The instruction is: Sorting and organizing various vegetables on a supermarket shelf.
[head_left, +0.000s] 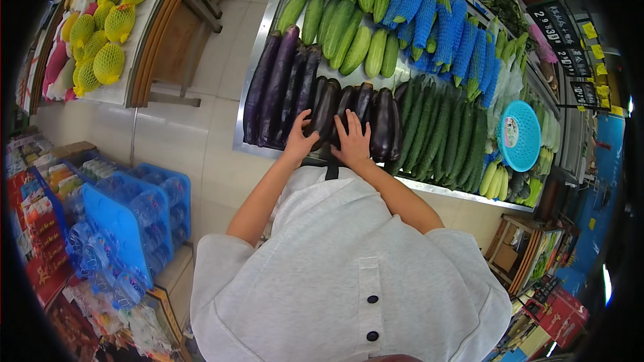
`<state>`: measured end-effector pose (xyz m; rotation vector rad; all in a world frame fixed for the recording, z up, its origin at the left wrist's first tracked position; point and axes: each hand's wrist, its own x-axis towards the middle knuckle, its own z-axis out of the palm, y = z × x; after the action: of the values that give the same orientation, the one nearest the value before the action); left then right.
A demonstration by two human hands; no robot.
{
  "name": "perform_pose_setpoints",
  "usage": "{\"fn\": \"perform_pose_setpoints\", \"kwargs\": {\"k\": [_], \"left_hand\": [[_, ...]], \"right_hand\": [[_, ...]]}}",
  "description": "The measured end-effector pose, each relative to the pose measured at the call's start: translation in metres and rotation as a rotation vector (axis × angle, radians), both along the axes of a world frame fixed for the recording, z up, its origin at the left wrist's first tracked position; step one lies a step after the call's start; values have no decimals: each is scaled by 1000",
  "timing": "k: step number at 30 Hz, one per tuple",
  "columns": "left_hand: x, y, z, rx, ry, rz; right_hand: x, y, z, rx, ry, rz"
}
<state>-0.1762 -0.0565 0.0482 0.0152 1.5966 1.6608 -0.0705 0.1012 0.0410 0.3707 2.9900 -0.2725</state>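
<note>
My left hand [301, 140] has its thumb and fingers spread around the near end of a dark, rounded eggplant [323, 110]; whether it grips it is not clear. Just right of it, my right hand [353, 142] lies with spread fingers on the neighbouring short eggplants. More of these eggplants [382, 120] lie side by side to the right. Long purple eggplants [276, 88] lie in a row at the left end of the metal display tray [237, 130]. Dark green cucumbers [437, 130] lie to the right of the eggplants.
Behind are thick light-green cucumbers [337, 25] and vegetables in blue foam nets [448, 25]. A turquoise plastic basket [520, 136] rests on produce at the right. Netted yellow-green fruit [108, 63] sits on a stand at upper left. Bottled water in blue packaging [121, 221] stands at lower left.
</note>
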Motion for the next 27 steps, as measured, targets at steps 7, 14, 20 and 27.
{"fn": "perform_pose_setpoints", "kwargs": {"k": [7,14,20,27], "left_hand": [[12,3,-24,131,194,27],[-1,36,-19,-90,690,-3],[-9,31,-8,-254,794,-175],[-15,30,6,36,195,37]], "right_hand": [[-1,-1,0,-25,-19,33],[3,3,4,-65,-13,34],[4,6,3,-89,-18,35],[5,5,2,-104,67,31]]}}
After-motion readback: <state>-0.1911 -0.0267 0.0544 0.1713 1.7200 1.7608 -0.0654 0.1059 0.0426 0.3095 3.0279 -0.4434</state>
